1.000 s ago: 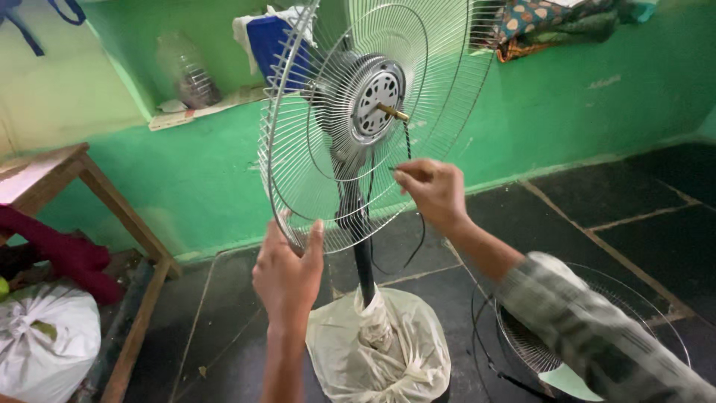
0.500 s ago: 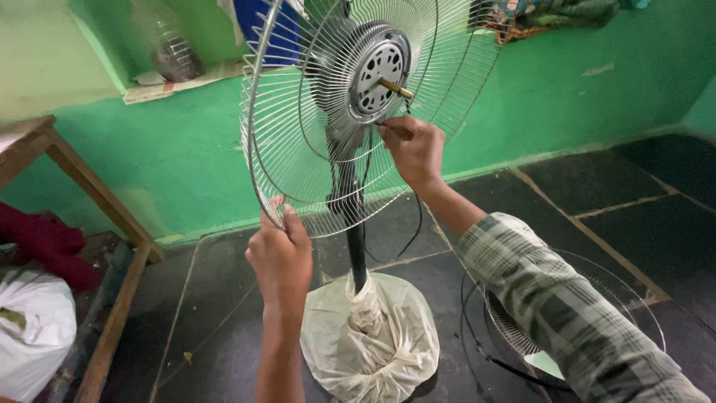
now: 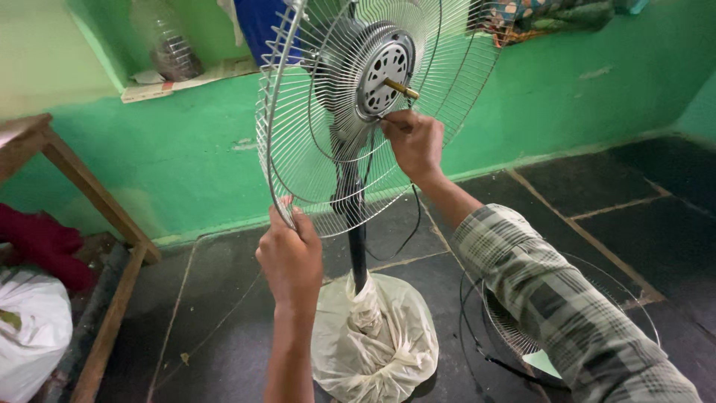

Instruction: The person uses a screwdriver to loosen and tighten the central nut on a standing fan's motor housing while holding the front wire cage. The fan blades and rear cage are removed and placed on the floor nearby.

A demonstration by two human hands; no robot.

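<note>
A pedestal fan stands in front of me with its rear wire guard (image 3: 298, 134) mounted and no blades on the brass shaft (image 3: 401, 89). My left hand (image 3: 289, 254) grips the lower rim of the guard. My right hand (image 3: 415, 142) is closed just below the motor face (image 3: 384, 71), fingers against the centre of the guard; whether it holds anything small I cannot tell. The black pole (image 3: 358, 250) runs down into a base wrapped in a pale plastic bag (image 3: 377, 336).
The second wire guard (image 3: 634, 298) lies flat on the dark tiled floor at the right, partly under my sleeve. A wooden table (image 3: 82, 186) and a white sack (image 3: 26, 336) are at left. A green wall with a cluttered ledge (image 3: 179, 78) is behind.
My right hand has risen from the lower guard to just under the motor shaft. The view has moved closer to the fan. My left hand stays on the guard's lower rim.
</note>
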